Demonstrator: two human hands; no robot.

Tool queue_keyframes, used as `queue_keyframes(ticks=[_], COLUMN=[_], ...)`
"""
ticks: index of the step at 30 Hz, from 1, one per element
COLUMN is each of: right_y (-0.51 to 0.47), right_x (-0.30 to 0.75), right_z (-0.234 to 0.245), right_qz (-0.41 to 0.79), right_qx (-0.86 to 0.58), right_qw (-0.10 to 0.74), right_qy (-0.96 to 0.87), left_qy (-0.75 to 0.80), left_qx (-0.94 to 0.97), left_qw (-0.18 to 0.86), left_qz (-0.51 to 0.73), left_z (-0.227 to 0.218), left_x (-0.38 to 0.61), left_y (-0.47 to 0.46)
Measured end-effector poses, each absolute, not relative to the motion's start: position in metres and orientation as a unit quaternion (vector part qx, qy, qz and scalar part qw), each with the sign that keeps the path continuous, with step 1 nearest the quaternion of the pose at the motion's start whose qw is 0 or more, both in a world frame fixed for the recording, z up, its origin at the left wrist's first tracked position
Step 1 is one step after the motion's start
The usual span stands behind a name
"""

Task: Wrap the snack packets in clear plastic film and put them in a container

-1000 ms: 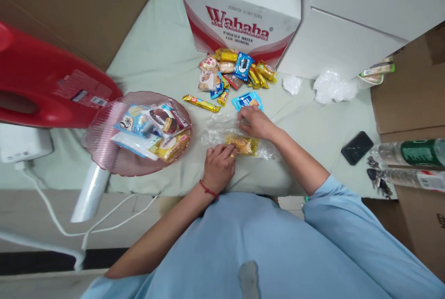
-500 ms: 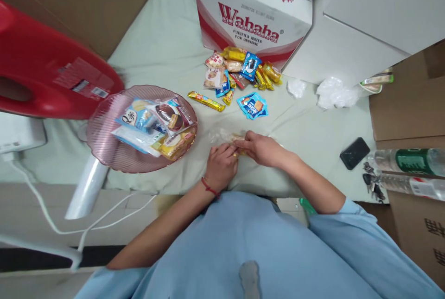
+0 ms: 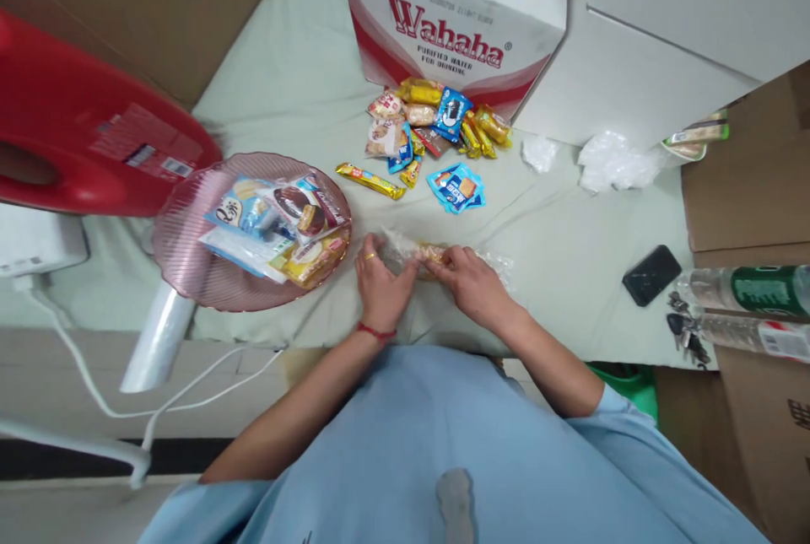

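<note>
My left hand and my right hand both grip a clear plastic bag with a yellow snack packet inside, lying on the pale green cloth just in front of me. The left hand pinches the bag's left end, the right hand closes over its middle. A pink ribbed plate with several snack packets sits to the left of my left hand. Beyond the bag lie a blue biscuit packet, a long yellow bar and a pile of snack packets.
A Wahaha water carton and white boxes stand behind the pile. Crumpled plastic lies at right, with a black phone, keys and bottles. A red object and brown cartons are at left, with white cables below.
My right hand came back from the blue biscuit packet to the clear bag. My left hand shifted left to the bag's end; both now grip the bag.
</note>
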State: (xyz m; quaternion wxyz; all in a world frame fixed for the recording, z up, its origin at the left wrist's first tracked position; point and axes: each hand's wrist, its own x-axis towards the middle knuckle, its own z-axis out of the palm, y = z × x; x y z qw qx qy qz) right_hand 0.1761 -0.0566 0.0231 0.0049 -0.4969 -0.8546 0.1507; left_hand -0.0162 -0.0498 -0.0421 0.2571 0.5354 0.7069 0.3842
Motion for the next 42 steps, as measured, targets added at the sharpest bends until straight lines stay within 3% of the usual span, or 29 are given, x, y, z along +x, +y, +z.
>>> queue_keyframes(ticks=[3,9,12,16,18,20,24,30,35,42], right_y=[-0.058,-0.061,-0.07,-0.087,-0.091,-0.09,-0.082,-0.079,-0.047,-0.015], right_x=[0.179,0.18,0.189,0.217,0.231,0.241,0.246,0.247,0.215,0.138], right_z=[0.022,0.013,0.014,0.027,0.032,0.032,0.02,0.032,0.056,0.038], right_qz=[0.162,0.208,0.253,0.339,0.354,0.292,0.134,0.202,0.222,0.237], right_qx=[-0.496,-0.495,-0.482,-0.442,-0.491,-0.601,-0.726,-0.723,-0.702,-0.664], right_qw=[0.012,0.072,0.131,0.172,0.2,0.225,0.149,0.024,0.052,0.035], right_qy=[-0.853,-0.84,-0.828,-0.813,-0.771,-0.709,-0.657,-0.66,-0.675,-0.709], left_qy=[0.698,0.562,0.504,0.468,0.446,0.429,0.428,0.431,0.426,0.41], left_qx=[0.524,0.714,0.779,0.845,0.867,0.879,0.882,0.881,0.881,0.877], left_qw=[0.31,0.252,0.239,0.146,0.114,0.086,0.07,0.087,0.09,0.133], left_qz=[0.378,0.332,0.285,0.21,0.192,0.188,0.184,0.175,0.186,0.211], left_z=[-0.03,0.005,0.007,0.001,-0.002,-0.005,-0.009,-0.016,-0.022,-0.019], left_x=[-0.015,0.003,0.014,0.014,0.011,0.008,0.008,0.005,0.005,-0.004], left_y=[-0.038,-0.051,-0.059,-0.066,-0.069,-0.072,-0.074,-0.076,-0.076,-0.076])
